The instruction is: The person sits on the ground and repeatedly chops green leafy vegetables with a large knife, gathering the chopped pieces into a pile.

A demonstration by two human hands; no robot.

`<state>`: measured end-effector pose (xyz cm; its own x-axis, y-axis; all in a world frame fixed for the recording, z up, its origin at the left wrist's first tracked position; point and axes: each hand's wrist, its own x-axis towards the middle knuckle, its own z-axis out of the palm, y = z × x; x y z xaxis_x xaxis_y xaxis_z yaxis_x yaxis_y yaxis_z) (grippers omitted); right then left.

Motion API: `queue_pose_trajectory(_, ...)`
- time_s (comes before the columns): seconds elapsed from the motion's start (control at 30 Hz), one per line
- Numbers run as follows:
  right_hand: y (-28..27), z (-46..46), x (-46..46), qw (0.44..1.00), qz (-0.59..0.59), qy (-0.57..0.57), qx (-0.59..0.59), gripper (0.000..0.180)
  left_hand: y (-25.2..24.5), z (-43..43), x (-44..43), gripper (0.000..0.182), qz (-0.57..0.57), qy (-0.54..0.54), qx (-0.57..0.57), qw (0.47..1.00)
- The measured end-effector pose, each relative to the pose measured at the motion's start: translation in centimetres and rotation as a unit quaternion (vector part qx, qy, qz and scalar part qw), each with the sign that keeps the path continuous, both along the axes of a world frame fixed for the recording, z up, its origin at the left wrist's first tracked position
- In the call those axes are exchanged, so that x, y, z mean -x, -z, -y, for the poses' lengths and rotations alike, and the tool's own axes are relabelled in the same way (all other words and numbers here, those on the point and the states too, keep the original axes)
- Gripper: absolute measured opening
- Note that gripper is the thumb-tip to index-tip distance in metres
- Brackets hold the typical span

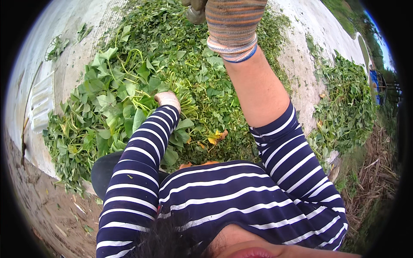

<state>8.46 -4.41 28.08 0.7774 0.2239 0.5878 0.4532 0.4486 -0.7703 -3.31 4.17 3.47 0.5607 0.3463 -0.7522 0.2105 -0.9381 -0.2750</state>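
My left hand (168, 98), in a pale glove, is low at the centre-left, at a bundle of leafy green vines (129, 93) whose cut stems fan out on its right side. Its fingers are mostly hidden by the wrist and the leaves. My right hand (235, 22), in a striped, soiled knit glove, is raised at the top edge. Its fingers are partly cut off by the frame, and a rounded metal piece (196, 15) shows beside them; how it is held cannot be told. Chopped leaves and stems (206, 80) lie in a thick layer below both hands.
More leafy vines (345, 103) are heaped on the right, beside dry stalks (376, 161). Concrete (72, 61) borders the greens, with a white corrugated piece (42, 101) and a thin stick (24, 129) at the left. Yellowed leaves (216, 138) lie near my body. Bare soil (55, 209) is at lower left.
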Motion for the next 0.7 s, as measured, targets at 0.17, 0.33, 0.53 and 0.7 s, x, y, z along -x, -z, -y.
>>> queue_pose_trajectory(0.17,19.2,6.9,11.1,0.617,-0.213,-0.126,0.747,0.047,0.5,-0.5,1.4,0.054,0.048,-0.017,0.034,0.998)
queue_pose_trajectory(0.33,20.4,10.6,6.7,0.608,-0.237,-0.146,0.743,0.034,-1.2,-3.0,3.4,0.089,0.06,-0.042,0.105,0.992)
queue_pose_trajectory(0.53,0.4,-0.8,-0.1,0.995,-0.055,-0.05,0.068,0.019,-1.9,-1.5,3.3,0.087,0.047,-0.069,0.045,0.995)
queue_pose_trajectory(0.7,14.2,3.9,9.4,0.928,-0.091,0.038,0.358,0.03,-1.1,-1.4,3.6,0.089,0.046,-0.049,0.045,0.997)
